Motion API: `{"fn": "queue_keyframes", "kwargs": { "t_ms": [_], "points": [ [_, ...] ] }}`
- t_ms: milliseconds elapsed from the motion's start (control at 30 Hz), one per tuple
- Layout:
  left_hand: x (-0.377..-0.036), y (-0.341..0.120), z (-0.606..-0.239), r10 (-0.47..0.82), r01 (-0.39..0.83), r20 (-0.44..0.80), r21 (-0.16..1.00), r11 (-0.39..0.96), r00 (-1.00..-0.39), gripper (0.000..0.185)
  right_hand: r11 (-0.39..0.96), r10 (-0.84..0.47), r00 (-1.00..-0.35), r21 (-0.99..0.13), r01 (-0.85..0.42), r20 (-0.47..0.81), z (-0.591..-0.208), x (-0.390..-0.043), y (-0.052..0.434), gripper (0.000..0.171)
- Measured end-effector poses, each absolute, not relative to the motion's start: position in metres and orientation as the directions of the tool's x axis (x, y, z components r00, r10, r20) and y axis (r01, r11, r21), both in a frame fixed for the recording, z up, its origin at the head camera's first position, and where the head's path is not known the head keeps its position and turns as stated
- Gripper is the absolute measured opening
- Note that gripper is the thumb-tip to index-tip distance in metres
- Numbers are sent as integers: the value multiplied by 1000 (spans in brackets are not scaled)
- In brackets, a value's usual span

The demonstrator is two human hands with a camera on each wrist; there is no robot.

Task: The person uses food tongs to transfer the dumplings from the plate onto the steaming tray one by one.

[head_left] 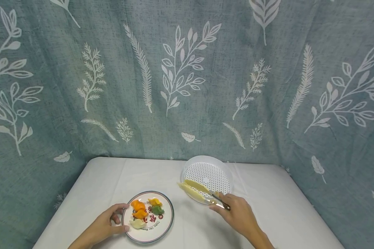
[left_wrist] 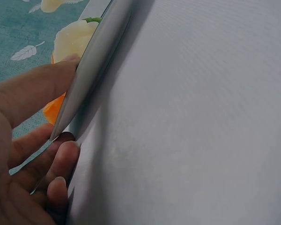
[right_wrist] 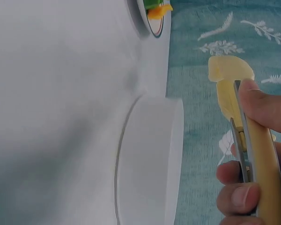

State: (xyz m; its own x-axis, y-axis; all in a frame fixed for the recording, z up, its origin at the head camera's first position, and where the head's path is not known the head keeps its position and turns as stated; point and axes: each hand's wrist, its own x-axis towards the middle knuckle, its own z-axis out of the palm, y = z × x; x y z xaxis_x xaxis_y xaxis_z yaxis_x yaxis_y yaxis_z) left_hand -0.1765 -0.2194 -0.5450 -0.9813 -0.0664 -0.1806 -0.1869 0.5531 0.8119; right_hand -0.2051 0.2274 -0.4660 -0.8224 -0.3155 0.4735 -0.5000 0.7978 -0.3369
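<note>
A round plate with a dark rim and red lettering sits on the white table near the front. It carries several small dumplings: orange, green and pale. My left hand grips the plate's left rim, thumb on top and fingers underneath. My right hand holds a pair of yellow-tipped tongs, also visible in the right wrist view. Their tips lie slightly apart with nothing between them, over the front-left edge of a white perforated tray.
The table is covered in a white cloth. A teal curtain with white leaf prints hangs right behind it and along both sides. The tray's white wall shows close beside the tongs.
</note>
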Motion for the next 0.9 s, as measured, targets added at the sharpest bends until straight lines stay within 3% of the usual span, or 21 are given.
{"fn": "queue_keyframes", "kwargs": {
  "t_ms": [433, 900],
  "points": [
    [-176, -219, -543, -75, -185, -174, 801, 569, -982, 86, 873, -250, -858, -279, -400, 448, -468, -233, 247, 61],
    [-178, -218, -546, -81, -194, -181, 790, 582, -980, 87, 913, -136, -920, -314, -261, 368, -473, -269, 271, 65]
  ]
}}
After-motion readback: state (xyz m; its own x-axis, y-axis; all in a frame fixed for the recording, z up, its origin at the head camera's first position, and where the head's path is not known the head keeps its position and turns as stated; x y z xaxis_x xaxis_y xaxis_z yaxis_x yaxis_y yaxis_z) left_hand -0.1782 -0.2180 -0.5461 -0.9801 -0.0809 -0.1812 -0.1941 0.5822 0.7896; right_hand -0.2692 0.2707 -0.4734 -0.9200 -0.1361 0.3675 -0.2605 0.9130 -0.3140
